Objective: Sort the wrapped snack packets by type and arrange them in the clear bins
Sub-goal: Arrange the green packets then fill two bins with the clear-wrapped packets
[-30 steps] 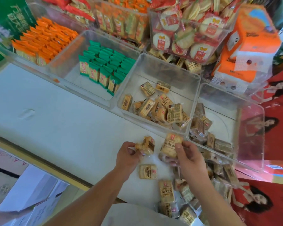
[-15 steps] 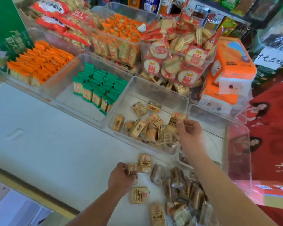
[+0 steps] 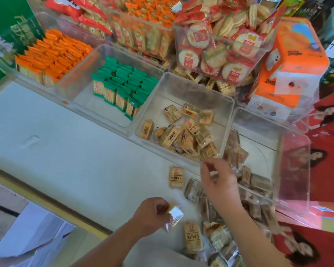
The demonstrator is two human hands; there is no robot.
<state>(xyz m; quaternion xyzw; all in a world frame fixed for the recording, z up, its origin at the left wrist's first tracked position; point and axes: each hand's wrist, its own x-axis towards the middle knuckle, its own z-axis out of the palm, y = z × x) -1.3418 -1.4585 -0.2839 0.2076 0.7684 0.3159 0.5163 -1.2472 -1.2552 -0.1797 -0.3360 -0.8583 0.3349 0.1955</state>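
Packets [image 3: 183, 135] in tan wrappers lie loose in the middle bin [image 3: 183, 83], just toward 1 o'clock from the centre. More of them are spread lower, from 4 to 6 o'clock.

The largest thing is the white table [image 3: 56, 151], which takes the whole side from 9 to 7 o'clock. Across it a row of clear bins [image 3: 79, 74] runs from 10 to 3 o'clock. The first holds orange packets [image 3: 54, 54] standing in tight rows. The second holds green packets [image 3: 123, 83] standing upright in its far right part, with bare floor in front of them. The third is the middle bin. The right bin [image 3: 295, 170], at 3 o'clock, holds brown packets [image 3: 237, 151] against its left wall.

Behind the row, round crackers [image 3: 220, 47] in red and clear wrappers are heaped at 12 to 1 o'clock. An orange box [image 3: 293, 60] stands at 2 o'clock.

A pile [image 3: 216, 237] of packets covers the table at 5 o'clock, just beside the right bin. The right hand [image 3: 218, 182] hovers over this pile, near the front corner of the middle bin. Its fingers are loosely bent, thumb and forefinger apart, and nothing shows between them.

The left hand [image 3: 152, 214], at 6 o'clock, pinches the held packet [image 3: 175, 216], whose clear end shines. A flat packet [image 3: 176, 177] lies alone on the table, just left of the right hand. A near packet [image 3: 192, 237] lies below the held one, at the edge of the pile.
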